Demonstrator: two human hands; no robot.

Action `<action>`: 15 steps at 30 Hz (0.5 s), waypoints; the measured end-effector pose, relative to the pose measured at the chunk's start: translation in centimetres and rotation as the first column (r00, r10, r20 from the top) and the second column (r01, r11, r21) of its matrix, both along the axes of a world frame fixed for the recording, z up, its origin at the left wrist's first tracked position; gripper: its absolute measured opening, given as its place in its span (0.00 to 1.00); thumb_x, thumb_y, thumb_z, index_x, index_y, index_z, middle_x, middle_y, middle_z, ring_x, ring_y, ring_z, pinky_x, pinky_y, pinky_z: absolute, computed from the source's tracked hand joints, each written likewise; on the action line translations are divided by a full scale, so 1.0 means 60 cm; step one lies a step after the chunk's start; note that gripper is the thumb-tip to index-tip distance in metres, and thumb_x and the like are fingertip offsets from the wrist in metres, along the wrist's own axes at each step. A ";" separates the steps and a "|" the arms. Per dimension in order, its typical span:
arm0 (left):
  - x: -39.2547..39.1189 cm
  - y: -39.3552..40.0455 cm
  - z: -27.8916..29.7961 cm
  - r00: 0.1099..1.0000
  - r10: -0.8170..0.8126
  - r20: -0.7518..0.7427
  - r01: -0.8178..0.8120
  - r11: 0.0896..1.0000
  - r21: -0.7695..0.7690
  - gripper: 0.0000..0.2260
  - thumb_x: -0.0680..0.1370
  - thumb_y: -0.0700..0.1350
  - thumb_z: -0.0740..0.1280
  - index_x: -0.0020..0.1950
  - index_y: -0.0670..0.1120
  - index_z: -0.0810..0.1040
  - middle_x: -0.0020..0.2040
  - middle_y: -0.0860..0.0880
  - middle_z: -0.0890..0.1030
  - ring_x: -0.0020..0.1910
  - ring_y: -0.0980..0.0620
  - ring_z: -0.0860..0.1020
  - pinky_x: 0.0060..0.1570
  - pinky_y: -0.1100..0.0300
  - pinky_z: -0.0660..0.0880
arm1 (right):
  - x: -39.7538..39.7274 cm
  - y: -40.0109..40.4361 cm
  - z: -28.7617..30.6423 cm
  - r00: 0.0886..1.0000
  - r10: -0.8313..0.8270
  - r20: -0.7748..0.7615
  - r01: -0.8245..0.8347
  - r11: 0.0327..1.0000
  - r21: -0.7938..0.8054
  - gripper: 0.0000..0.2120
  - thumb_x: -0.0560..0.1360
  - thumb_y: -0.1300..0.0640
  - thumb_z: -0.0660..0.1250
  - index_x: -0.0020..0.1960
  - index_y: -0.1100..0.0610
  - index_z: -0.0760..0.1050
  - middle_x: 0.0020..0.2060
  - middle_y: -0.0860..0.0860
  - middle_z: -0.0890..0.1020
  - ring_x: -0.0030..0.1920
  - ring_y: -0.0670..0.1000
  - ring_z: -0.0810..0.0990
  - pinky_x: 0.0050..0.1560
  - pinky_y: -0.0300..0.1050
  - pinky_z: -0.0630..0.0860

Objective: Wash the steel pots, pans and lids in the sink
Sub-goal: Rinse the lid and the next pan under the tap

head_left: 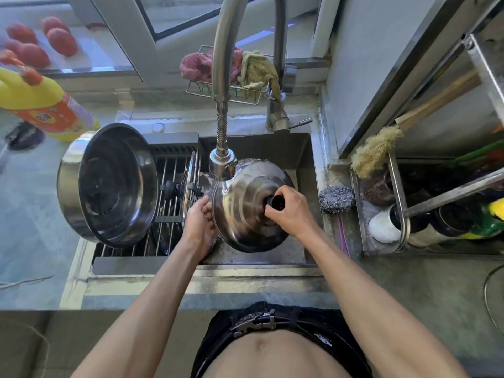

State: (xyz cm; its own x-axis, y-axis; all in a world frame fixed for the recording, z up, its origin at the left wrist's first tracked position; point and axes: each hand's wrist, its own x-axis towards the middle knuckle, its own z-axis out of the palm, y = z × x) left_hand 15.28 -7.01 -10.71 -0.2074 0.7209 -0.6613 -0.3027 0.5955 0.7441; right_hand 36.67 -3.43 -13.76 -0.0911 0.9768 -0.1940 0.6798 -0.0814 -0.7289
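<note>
A domed steel lid (pixel 242 208) is held tilted over the sink (pixel 302 151), under the faucet head (pixel 222 163), and water runs onto its top. My right hand (pixel 289 211) grips the lid's black knob (pixel 276 202). My left hand (pixel 200 223) is at the lid's left rim, its fingers partly hidden behind the edge. A large steel pot (pixel 109 184) lies on its side on the drying rack (pixel 169 203) over the sink's left half. Another lid with a black knob (pixel 170 186) stands upright on the rack beside it.
A steel wool scrubber (pixel 336 199) sits on the sink's right ledge. A yellow detergent bottle (pixel 41 105) lies on the left counter. Cloths hang in a wire basket (pixel 240 69) behind the faucet. A rack with a brush (pixel 373 151) and bottles stands at the right.
</note>
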 end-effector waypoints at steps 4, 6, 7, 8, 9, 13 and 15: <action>0.005 0.019 0.008 0.998 -0.049 -0.031 0.050 0.998 0.041 0.23 0.86 0.51 0.57 0.32 0.51 0.77 0.30 0.54 0.78 0.31 0.56 0.74 0.39 0.58 0.69 | 0.013 -0.002 0.002 0.981 0.180 0.065 -0.187 0.973 0.132 0.15 0.69 0.55 0.73 0.52 0.56 0.73 0.49 0.49 0.74 0.47 0.53 0.76 0.48 0.51 0.76; 0.006 0.026 0.011 0.998 -0.055 -0.034 0.056 0.998 0.032 0.22 0.85 0.51 0.58 0.32 0.51 0.79 0.31 0.55 0.78 0.30 0.57 0.75 0.37 0.59 0.69 | 0.019 -0.002 0.001 0.962 0.251 0.109 -0.267 0.948 0.173 0.16 0.68 0.59 0.73 0.53 0.57 0.73 0.50 0.50 0.73 0.47 0.54 0.77 0.46 0.52 0.77; 0.007 0.029 0.016 0.998 -0.047 -0.030 0.048 0.998 0.027 0.19 0.85 0.51 0.59 0.36 0.51 0.80 0.33 0.54 0.79 0.30 0.57 0.76 0.37 0.59 0.69 | 0.021 -0.003 0.001 0.952 0.280 0.124 -0.300 0.937 0.180 0.16 0.68 0.61 0.73 0.54 0.57 0.73 0.51 0.50 0.73 0.48 0.54 0.76 0.46 0.52 0.77; 0.006 0.032 0.015 0.999 -0.037 -0.025 0.038 0.999 0.024 0.16 0.85 0.50 0.60 0.41 0.49 0.81 0.34 0.54 0.80 0.31 0.57 0.77 0.36 0.60 0.70 | 0.023 -0.003 0.000 0.942 0.306 0.135 -0.328 0.925 0.191 0.17 0.67 0.62 0.73 0.54 0.57 0.73 0.52 0.51 0.72 0.49 0.53 0.76 0.46 0.53 0.78; 0.008 0.033 0.016 0.999 -0.036 -0.025 0.036 0.999 0.019 0.13 0.84 0.50 0.61 0.45 0.48 0.81 0.35 0.53 0.81 0.32 0.56 0.78 0.36 0.59 0.71 | 0.025 -0.005 -0.001 0.934 0.326 0.147 -0.352 0.913 0.206 0.17 0.66 0.64 0.72 0.54 0.57 0.73 0.52 0.51 0.71 0.51 0.53 0.74 0.47 0.54 0.78; 0.017 0.028 0.008 1.000 0.028 0.014 -0.027 0.999 -0.037 0.13 0.86 0.45 0.58 0.56 0.42 0.81 0.43 0.48 0.85 0.39 0.52 0.84 0.43 0.55 0.79 | 0.026 -0.011 -0.012 0.941 0.318 0.117 -0.338 0.911 0.235 0.19 0.65 0.70 0.69 0.53 0.57 0.75 0.52 0.51 0.71 0.55 0.53 0.73 0.49 0.56 0.80; 0.027 0.020 0.001 0.994 0.092 0.064 -0.087 0.993 -0.086 0.15 0.87 0.45 0.56 0.60 0.41 0.80 0.52 0.43 0.86 0.48 0.49 0.85 0.48 0.52 0.80 | 0.021 -0.014 -0.014 0.965 0.260 0.033 -0.261 0.942 0.213 0.19 0.65 0.69 0.68 0.55 0.56 0.75 0.53 0.51 0.72 0.55 0.54 0.75 0.53 0.55 0.79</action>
State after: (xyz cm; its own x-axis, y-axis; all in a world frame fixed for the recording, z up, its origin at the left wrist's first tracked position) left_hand 16.91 -5.83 -10.65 -0.2214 0.6436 -0.7326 -0.4055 0.6224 0.6694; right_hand 37.91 -4.26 -14.60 -0.3472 0.9377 0.0154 0.6597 0.2559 -0.7066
